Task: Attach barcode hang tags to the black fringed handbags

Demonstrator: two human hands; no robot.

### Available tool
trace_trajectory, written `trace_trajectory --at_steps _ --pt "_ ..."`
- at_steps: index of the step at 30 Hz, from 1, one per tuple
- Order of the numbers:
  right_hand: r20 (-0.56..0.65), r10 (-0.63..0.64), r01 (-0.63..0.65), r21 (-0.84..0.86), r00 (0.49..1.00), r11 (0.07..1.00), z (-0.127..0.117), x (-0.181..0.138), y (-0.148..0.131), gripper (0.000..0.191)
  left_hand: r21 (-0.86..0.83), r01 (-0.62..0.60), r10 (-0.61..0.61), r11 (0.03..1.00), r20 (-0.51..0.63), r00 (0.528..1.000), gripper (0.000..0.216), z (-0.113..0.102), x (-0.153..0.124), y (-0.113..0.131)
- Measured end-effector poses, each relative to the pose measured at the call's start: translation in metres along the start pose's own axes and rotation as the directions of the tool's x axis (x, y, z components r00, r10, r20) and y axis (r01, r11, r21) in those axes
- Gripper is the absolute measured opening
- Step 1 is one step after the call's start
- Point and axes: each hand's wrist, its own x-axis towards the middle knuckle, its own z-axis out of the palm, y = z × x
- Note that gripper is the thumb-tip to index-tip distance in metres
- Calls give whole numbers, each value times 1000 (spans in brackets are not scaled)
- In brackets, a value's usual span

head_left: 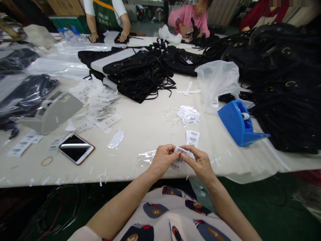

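Observation:
Between my two hands, near the table's front edge, is a strip of white barcode labels (177, 165). My left hand (163, 159) pinches its left side with thumb and forefinger. The fingers of my right hand (199, 162) close on the strip's right side. A small orange-red spot shows where the thumbs meet; I cannot make out what it is. Just beyond the hands lies another barcode label strip (192, 138). Behind that sits a small stack of white hang tags (189, 115) with thin strings. A clear plastic piece (145, 157) lies left of my left hand.
A phone (76, 148), a grey tape dispenser (54, 112) and a heap of labels (96, 100) occupy the left. At right are a blue tape dispenser (237, 124) and piled black bags (286, 90). More black bags (140, 72) lie mid-table. Co-workers (106, 16) sit across.

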Motion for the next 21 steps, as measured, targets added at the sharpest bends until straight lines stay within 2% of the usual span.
trace_trajectory --at_steps 5,11,17,21 --pt "-49 90 -85 86 995 993 8 1 -1 20 181 -69 77 981 -41 996 21 -3 1 -7" --pt "-108 84 -81 35 991 996 15 3 -3 19 289 -114 139 951 -67 988 22 -7 2 -10" --pt "-147 109 -99 73 983 992 20 4 1 19 346 -136 169 928 -65 984 24 -9 3 -15" --pt "-146 200 -169 201 969 965 22 4 8 21 335 -105 132 936 -60 989 20 -8 5 -19"
